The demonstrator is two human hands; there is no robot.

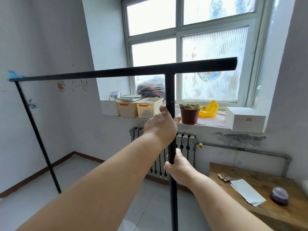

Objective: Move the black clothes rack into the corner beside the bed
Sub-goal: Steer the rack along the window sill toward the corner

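The black clothes rack (116, 72) is a thin metal frame with a long top bar running from the left wall to in front of the window. Its near upright post (170, 90) drops straight down the middle of the view. Its far post (35, 129) slants down to the floor at the left. My left hand (162, 125) grips the near post high up, just under the top bar. My right hand (177, 165) grips the same post lower down. No bed shows in view.
A windowsill (215, 122) ahead holds cream storage bins (149, 107), a brown plant pot (190, 114), a yellow bag and a white box (245, 119). A radiator (156, 164) hangs beneath it. A wooden table (260, 194) stands at the right. Grey floor tiles (55, 197) fill the left corner.
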